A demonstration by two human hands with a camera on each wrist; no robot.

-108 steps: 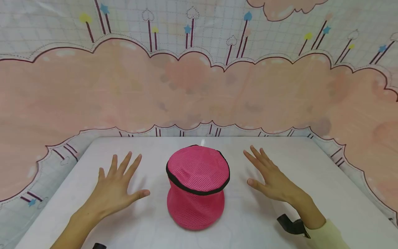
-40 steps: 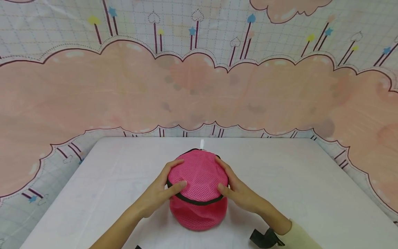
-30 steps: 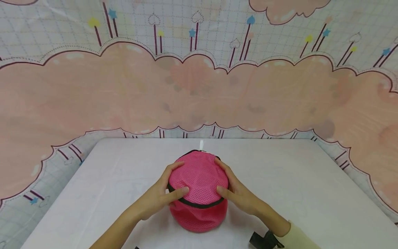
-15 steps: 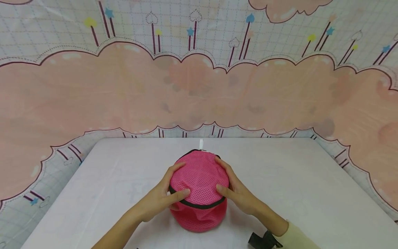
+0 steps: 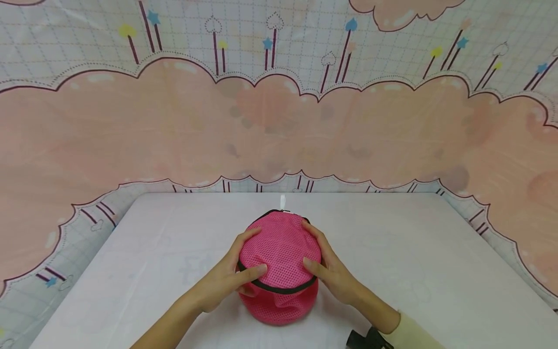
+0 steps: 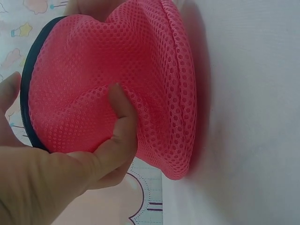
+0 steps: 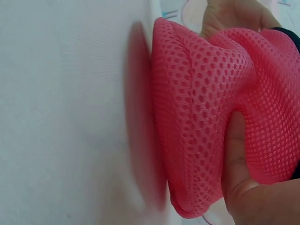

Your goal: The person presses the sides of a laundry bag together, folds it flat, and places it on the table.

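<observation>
A pink mesh laundry bag [image 5: 281, 249], round-topped with black trim, stands on the white table in the head view. My left hand [image 5: 224, 278] grips its left side, thumb over the top near the trim. On the opposite side my right hand [image 5: 337, 274] holds it the same way. In the left wrist view a finger of the left hand [image 6: 119, 140] presses a fold into the mesh wall [image 6: 84, 84]. The right wrist view has a finger of the right hand [image 7: 239, 164] sinking into the bag's side [image 7: 187, 103]. Its base touches the table.
The white table [image 5: 418, 261] spreads out on both sides of the bag. Behind it hangs a patterned cloth [image 5: 279, 126] with peach clouds and candle shapes. A black wrist strap [image 5: 369, 338] shows by the right sleeve [image 5: 411, 334].
Both hands have come in from either side, where they were spread apart, and taken hold of the bag. The bag's wall has buckled slightly. Over the last half second almost nothing moves.
</observation>
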